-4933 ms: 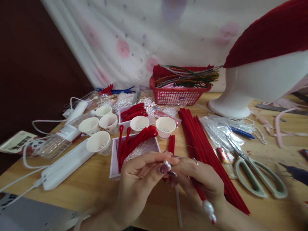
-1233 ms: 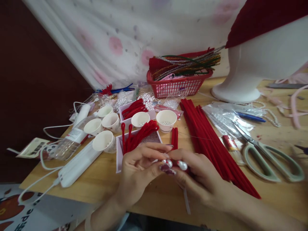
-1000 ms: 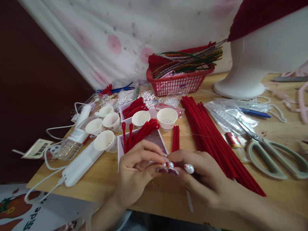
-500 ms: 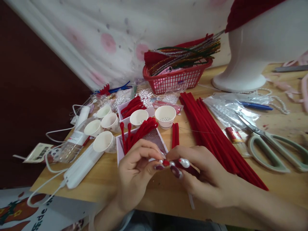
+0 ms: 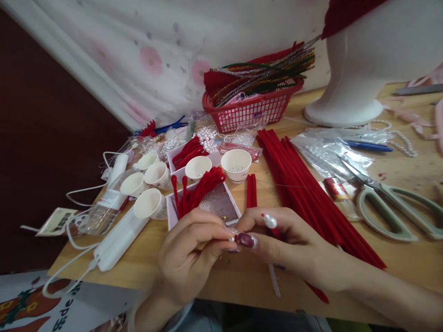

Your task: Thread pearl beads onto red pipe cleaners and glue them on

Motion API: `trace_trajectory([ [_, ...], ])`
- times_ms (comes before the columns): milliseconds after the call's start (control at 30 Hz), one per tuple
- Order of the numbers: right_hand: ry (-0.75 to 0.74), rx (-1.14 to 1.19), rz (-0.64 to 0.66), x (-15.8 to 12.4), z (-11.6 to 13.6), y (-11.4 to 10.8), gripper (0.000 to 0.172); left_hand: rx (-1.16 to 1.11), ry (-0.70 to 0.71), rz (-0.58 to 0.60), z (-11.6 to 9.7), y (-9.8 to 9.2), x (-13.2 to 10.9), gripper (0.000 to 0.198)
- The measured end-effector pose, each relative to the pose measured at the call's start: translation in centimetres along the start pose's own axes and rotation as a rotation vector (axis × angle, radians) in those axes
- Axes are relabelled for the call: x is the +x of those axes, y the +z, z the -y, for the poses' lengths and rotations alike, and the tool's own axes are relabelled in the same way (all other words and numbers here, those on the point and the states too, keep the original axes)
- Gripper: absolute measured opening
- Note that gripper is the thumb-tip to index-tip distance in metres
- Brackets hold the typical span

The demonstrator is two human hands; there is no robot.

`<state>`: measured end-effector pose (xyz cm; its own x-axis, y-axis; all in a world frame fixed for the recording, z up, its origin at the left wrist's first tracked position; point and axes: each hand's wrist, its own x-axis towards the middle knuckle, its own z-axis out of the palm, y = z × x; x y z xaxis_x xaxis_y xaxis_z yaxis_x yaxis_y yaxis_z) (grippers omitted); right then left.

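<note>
My left hand (image 5: 194,253) and my right hand (image 5: 287,244) meet over the table's front part, with fingertips pinched together on a small red piece with pearl beads (image 5: 232,239). A larger white pearl (image 5: 270,221) on a red strip sticks up between the fingers of my right hand. Below that hand hang a thin white strip (image 5: 275,280) and a red tip (image 5: 318,293). Just behind my fingers lies a lilac tray (image 5: 235,212) holding red loops (image 5: 207,186) and small beads. Two short red strips (image 5: 251,191) lie behind my right hand.
Paper cups (image 5: 150,204) and a white power strip (image 5: 119,242) stand left. Long red strips (image 5: 301,193), a glue bottle (image 5: 341,198) and large scissors (image 5: 380,207) lie right. Behind are a red basket (image 5: 252,113) and a white stand (image 5: 346,92).
My right thumb has moved over the small beaded piece, covering more of it. The large pearl now stands higher, and a red tip shows below my right hand. The view has shifted slightly.
</note>
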<state>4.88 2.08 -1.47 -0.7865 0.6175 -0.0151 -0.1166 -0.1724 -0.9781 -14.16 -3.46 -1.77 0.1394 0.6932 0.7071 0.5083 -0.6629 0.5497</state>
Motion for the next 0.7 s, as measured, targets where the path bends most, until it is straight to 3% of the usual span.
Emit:
trace_trajectory([
  [400,0.008,0.018,0.037,0.0,-0.2,-0.4,0.037,-0.046,0.018,0.026,0.2,0.0,-0.1,0.005],
  [567,0.025,0.011,-0.003,0.0,-0.1,-0.4,0.031,-0.131,-0.102,-0.112,0.3,0.8,0.1,0.011],
  [700,-0.045,0.008,0.009,0.0,0.1,-0.4,0.021,-0.168,-0.122,-0.119,0.5,1.1,0.0,0.01],
])
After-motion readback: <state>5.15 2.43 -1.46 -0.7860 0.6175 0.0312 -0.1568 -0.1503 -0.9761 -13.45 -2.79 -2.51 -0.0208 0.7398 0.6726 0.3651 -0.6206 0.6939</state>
